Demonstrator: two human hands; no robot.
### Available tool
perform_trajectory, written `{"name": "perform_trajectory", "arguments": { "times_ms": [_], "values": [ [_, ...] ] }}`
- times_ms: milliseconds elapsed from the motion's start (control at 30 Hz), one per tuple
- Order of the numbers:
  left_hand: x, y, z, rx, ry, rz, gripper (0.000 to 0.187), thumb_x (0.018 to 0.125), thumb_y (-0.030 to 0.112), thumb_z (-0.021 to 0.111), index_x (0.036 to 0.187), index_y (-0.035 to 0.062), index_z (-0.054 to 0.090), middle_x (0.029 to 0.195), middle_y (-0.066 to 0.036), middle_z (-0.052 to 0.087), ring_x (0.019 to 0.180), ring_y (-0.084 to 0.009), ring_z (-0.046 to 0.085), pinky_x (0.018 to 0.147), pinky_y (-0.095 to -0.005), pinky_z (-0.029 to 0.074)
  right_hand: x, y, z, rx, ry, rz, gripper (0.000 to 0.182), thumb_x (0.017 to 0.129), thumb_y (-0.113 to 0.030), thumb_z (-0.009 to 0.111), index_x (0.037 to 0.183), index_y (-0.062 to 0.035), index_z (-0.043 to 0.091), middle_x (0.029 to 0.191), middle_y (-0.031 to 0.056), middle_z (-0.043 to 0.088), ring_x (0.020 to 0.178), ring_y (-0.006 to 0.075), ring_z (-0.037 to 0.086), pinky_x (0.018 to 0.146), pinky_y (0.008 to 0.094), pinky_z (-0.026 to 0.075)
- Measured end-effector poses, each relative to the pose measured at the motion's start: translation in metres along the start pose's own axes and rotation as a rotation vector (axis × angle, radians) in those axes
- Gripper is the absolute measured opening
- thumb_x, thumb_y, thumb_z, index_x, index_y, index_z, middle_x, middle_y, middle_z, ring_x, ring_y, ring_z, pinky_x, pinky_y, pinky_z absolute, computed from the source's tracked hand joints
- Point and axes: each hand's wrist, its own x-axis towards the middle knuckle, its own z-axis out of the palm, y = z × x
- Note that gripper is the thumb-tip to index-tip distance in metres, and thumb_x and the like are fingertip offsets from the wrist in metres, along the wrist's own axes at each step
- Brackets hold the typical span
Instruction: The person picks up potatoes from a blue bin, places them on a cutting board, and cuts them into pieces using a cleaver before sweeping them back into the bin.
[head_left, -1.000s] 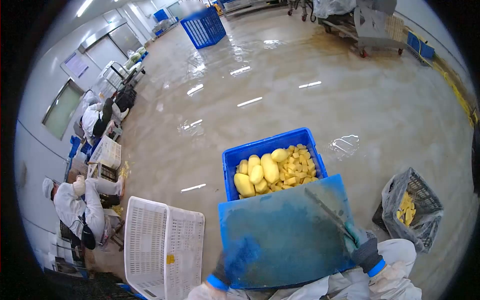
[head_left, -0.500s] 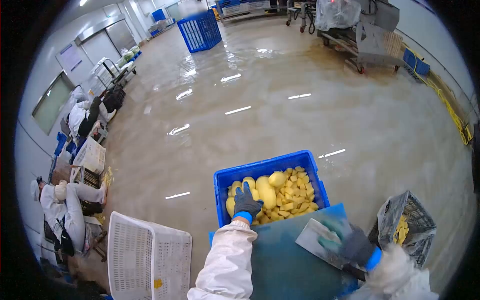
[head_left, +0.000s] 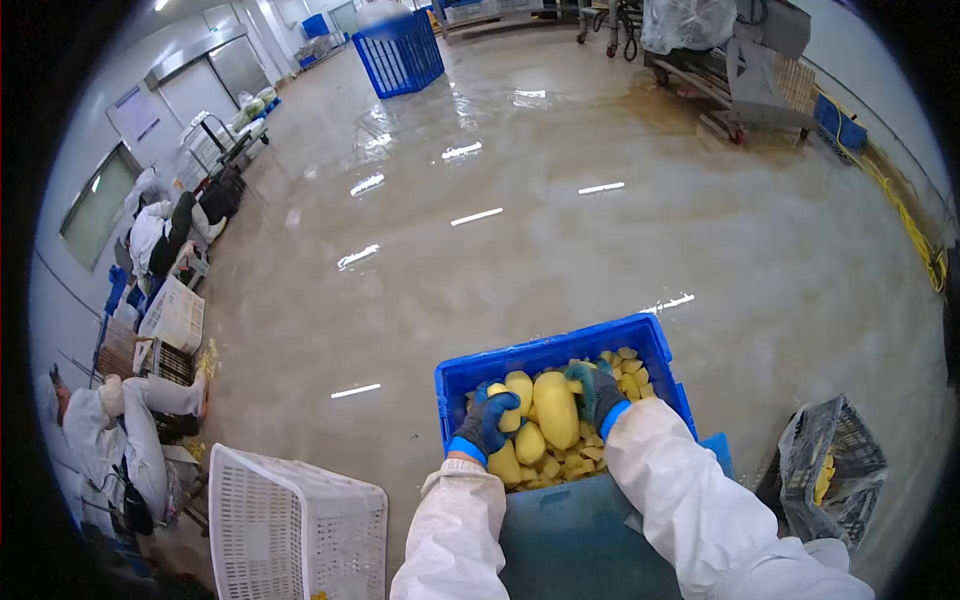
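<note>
The blue crate (head_left: pixel 540 352) in front of me holds whole peeled potatoes (head_left: pixel 556 410) on the left and cut potato chunks (head_left: pixel 575 462) along the front and right. My left hand (head_left: pixel 484 420), in a dark glove with a blue cuff, is closed around a peeled potato (head_left: pixel 508 412) at the crate's left side. Inside the crate's right part, my right hand (head_left: pixel 600 392) curls over a potato, mostly covered by its fingers, beside the largest one. A teal cutting board (head_left: pixel 585 545) lies at the near edge. Only a sliver of the knife blade (head_left: pixel 634 522) shows beside my right sleeve.
A white perforated basket (head_left: pixel 300 520) stands at left, and a dark lined crate with yellow pieces (head_left: pixel 835 470) at right. Seated people (head_left: pixel 120 430) work along the left wall. Farther off are a blue basket (head_left: pixel 400 60), wheeled equipment (head_left: pixel 740 80) and a yellow hose (head_left: pixel 905 220).
My right hand has let go of the knife and moved from the board into the crate. My left hand has closed on a potato. The view has shifted slightly.
</note>
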Motion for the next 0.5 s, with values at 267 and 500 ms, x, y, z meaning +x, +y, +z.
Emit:
{"name": "perform_trajectory", "arguments": {
  "times_ms": [267, 500],
  "values": [
    [0.014, 0.016, 0.007, -0.288, 0.1, -0.134, 0.05, 0.064, 0.013, 0.078, 0.108, 0.0061, 0.055, 0.107, -0.017, 0.055, 0.099, -0.0357, 0.051, 0.089, -0.0408, 0.042, -0.01, -0.054, -0.001, 1.495, 0.423, 0.619, 0.028, 0.068, -0.018, 0.055, 0.095, -0.0111, 0.058, 0.092, 0.0102, 0.061, 0.082, 0.0298, 0.06, 0.077, 0.0431, 0.052],
    [0.028, 0.049, 0.031, -0.405, -0.023, -0.186, 0.06, 0.06, 0.004, 0.074, 0.116, 0.0086, 0.054, 0.123, -0.021, 0.047, 0.118, -0.0378, 0.041, 0.101, -0.041, 0.034, -0.023, -0.097, -0.004, 1.64, 0.448, 0.616, 0.035, 0.066, -0.016, 0.053, 0.099, -0.002, 0.055, 0.092, 0.0139, 0.058, 0.085, 0.0298, 0.058, 0.077, 0.0387, 0.051]
  ]
}}
